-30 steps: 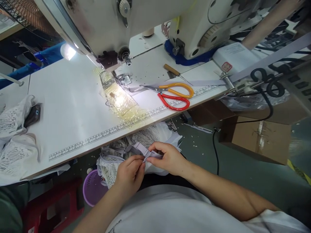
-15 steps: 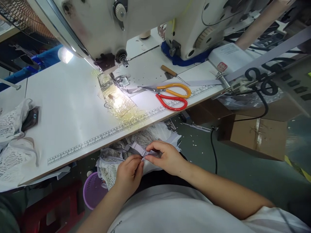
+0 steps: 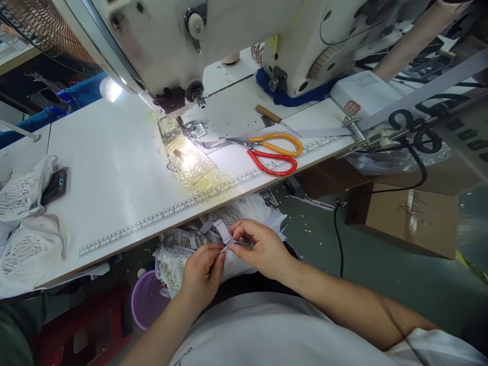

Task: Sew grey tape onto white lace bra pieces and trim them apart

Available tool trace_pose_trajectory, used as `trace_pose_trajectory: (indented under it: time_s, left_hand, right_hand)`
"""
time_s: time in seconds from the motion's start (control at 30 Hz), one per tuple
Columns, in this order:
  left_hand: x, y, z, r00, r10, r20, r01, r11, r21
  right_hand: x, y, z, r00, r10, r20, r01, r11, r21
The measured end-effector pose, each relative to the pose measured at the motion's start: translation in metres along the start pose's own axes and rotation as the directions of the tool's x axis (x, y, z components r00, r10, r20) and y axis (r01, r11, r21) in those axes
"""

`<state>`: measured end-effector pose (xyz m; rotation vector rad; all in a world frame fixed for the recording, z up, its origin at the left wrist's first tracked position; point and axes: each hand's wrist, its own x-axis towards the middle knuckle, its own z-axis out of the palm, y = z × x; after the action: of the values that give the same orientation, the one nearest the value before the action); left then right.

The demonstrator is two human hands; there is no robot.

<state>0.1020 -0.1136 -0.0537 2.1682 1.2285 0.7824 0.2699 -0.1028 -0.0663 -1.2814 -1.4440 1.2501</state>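
Over my lap, just below the table edge, my left hand [image 3: 204, 272] pinches the end of a pale lilac strap [image 3: 221, 230]. My right hand [image 3: 261, 246] grips the same strap close beside it, thumb and forefinger closed. The strap loops up and away from my fingertips; a slider on it is partly hidden by the right fingers. Beneath both hands lies a bunched white lace garment [image 3: 171, 267] with lilac edging, which looks like a bra.
A sewing machine [image 3: 163, 46] stands over the white table [image 3: 114, 178], its lamp lit. Orange-and-red-handled scissors [image 3: 272, 157] and a wooden-handled awl [image 3: 269, 113] lie near the needle. More lace pieces [image 3: 26, 223] rest at left. Below are a purple basket [image 3: 147, 300] and a cardboard box [image 3: 412, 218].
The strap's loop has swung slightly more upright above my fingers. Both hands keep their pinch in nearly the same place. The view has shifted a little.
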Motion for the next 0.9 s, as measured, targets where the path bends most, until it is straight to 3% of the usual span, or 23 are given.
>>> trace_pose_trajectory:
  time_s: [0.2,0.3,0.43,0.53,0.7,0.9]
  left_hand:
    - [-0.001,-0.001,-0.004,1.000,-0.023,0.018,0.024,0.999,-0.035]
    - [0.002,-0.004,-0.011,0.990,-0.086,0.114,0.099,0.989,-0.112]
    - [0.010,-0.008,-0.021,0.917,-0.157,0.366,0.250,0.943,-0.221]
    - [0.015,-0.008,-0.022,0.885,-0.168,0.435,0.293,0.926,-0.238]
    - [0.016,-0.001,-0.017,0.944,-0.144,0.297,0.210,0.957,-0.203]
    - [0.007,-0.002,-0.013,0.993,-0.075,0.094,0.076,0.997,-0.014]
  right_hand:
    - [0.000,-0.001,0.003,0.990,0.138,-0.005,-0.136,0.978,0.156]
    - [0.000,-0.006,0.000,0.983,0.174,0.065,-0.182,0.971,0.155]
    - [-0.001,-0.008,-0.003,0.992,0.067,0.103,-0.082,0.985,0.152]
    - [-0.003,-0.007,-0.003,0.996,-0.035,0.085,0.025,0.993,0.112]
    - [-0.003,-0.009,-0.007,0.992,-0.103,0.067,0.104,0.994,-0.021]
    - [0.003,-0.012,-0.016,0.976,0.115,0.183,-0.090,0.987,-0.136]
